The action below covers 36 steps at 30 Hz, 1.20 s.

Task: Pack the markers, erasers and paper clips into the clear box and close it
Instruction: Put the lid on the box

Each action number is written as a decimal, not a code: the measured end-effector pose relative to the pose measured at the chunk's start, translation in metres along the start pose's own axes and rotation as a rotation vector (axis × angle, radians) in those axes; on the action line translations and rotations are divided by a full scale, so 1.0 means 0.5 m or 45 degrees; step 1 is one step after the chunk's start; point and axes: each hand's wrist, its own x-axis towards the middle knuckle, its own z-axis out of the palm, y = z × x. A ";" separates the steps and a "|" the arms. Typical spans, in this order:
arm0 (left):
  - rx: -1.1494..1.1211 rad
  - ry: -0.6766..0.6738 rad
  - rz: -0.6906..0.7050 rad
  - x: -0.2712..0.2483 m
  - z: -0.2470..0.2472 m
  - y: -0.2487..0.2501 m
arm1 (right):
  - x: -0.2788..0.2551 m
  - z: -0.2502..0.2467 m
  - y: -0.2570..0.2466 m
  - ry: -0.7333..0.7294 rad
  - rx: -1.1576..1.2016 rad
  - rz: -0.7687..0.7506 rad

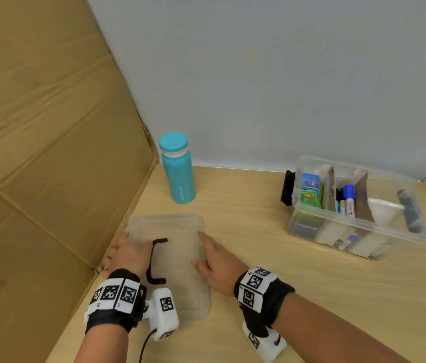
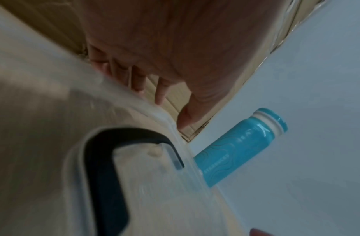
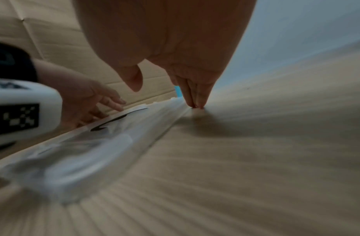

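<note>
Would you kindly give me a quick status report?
Left hand and right hand flank the clear lid, fingers straight. Clear box packed, still open. Teal bottle stands behind the lid.

Even, soft light fills the head view, with faint shadows and curved edges. Both wrist views are dimmer and motion-blurred; the right hand [image 3: 166, 52] casts a soft shadow on the streaked table [image 3: 266, 159].

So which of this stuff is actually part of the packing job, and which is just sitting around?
Part of the job:
- clear box, markers already inside
- clear lid, a hand at each side: left, right

Just lying about:
- teal bottle
- cardboard sheet
</note>
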 end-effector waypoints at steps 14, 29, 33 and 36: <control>-0.400 -0.001 1.053 -0.147 -0.032 0.164 | -0.076 -0.225 -0.101 0.892 -0.435 -0.208; -0.231 0.233 1.443 -0.320 0.098 0.309 | -0.344 -0.437 0.073 1.662 0.201 0.019; -0.579 -0.139 1.383 -0.360 0.153 0.353 | -0.363 -0.456 0.145 1.712 0.469 0.095; -0.575 -0.272 1.289 -0.368 0.196 0.411 | -0.359 -0.485 0.213 1.639 0.635 0.285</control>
